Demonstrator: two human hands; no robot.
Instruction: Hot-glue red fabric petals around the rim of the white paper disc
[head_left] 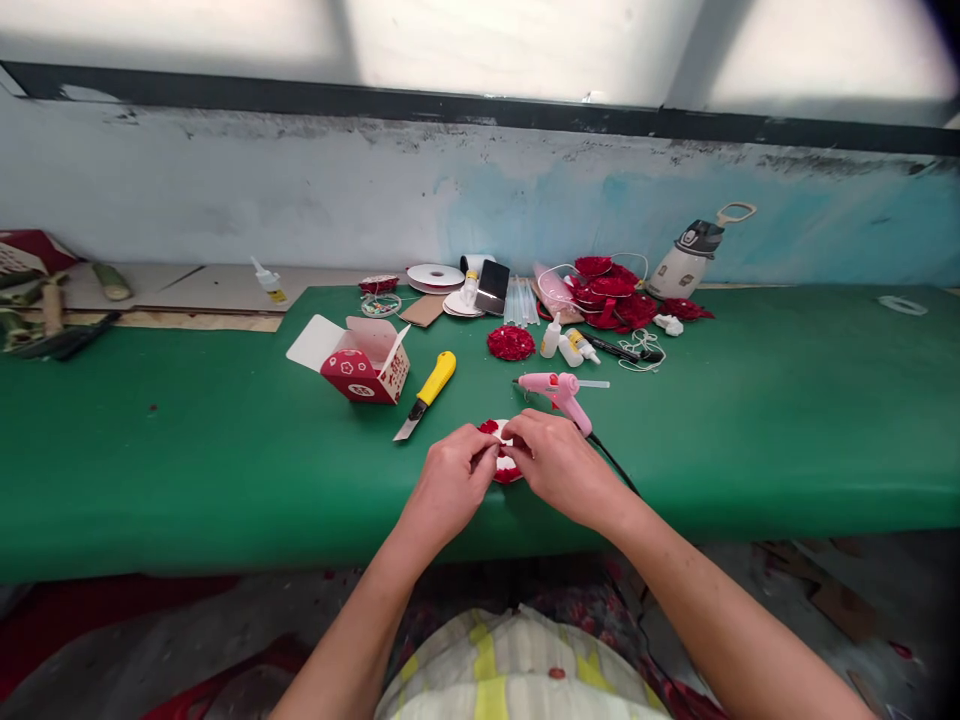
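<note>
A small white disc (508, 463) with red pieces along its edge lies near the front of the green table. My left hand (454, 478) is at its left side, thumb and forefinger pinched together over the disc. From the right, my right hand (562, 465) bends over it, fingertips also pinched and almost meeting the left ones. A bit of red shows between the fingertips, but the fingers hide what they grip. Just behind my right hand lies a pink glue gun (559, 386) with a clear stick in its back. A yellow utility knife (431, 390) lies behind my left hand.
An open red-and-white box (367, 368) stands left of the knife. Behind are a red round pad (511, 343), small glue bottles (551, 337), a phone (493, 287), glue sticks (520, 300), a red pile (611, 295) and a tilted bottle (682, 262). The glue gun's cord (615, 465) runs under my right forearm.
</note>
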